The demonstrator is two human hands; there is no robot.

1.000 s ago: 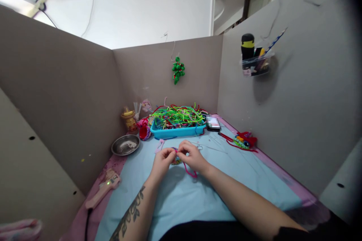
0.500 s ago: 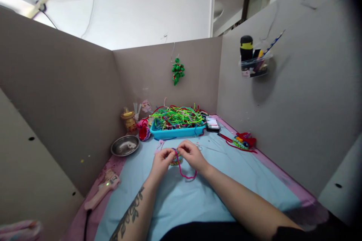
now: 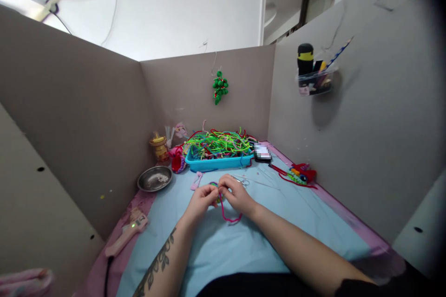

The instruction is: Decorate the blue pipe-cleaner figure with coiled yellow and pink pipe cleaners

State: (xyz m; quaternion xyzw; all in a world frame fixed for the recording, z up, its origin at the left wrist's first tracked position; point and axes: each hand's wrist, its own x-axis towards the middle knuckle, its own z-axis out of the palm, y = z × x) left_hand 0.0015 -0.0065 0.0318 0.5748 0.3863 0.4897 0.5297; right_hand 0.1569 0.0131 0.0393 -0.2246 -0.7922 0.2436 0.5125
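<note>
Both of my hands meet over the middle of the blue cloth. My left hand (image 3: 203, 197) is closed, its fingers pinched on a small multicoloured yarn piece (image 3: 219, 198), most of which the fingers hide. Right beside it, my right hand (image 3: 237, 195) is closed in a pinch on a magenta yarn strand (image 3: 229, 220) at the edge of that piece. The strand hangs down and loops to the right below the hands. A pair of scissors (image 3: 245, 181) lies just behind my right hand, and a pink hair clip (image 3: 197, 181) lies behind my left.
A blue tray (image 3: 219, 164) heaped with yarn pieces stands at the back, a phone (image 3: 262, 153) to its right. On the left are a metal dish (image 3: 154, 179) with small white bits and a glue gun (image 3: 127, 234). Crocheted pieces (image 3: 302, 174) lie at right. Grey panels (image 3: 209, 116) enclose the table.
My left hand has turned slightly and the yarn piece is tilted between the fingers, now more hidden. The right fingers have curled in and shifted a little. The magenta strand still hangs below.
</note>
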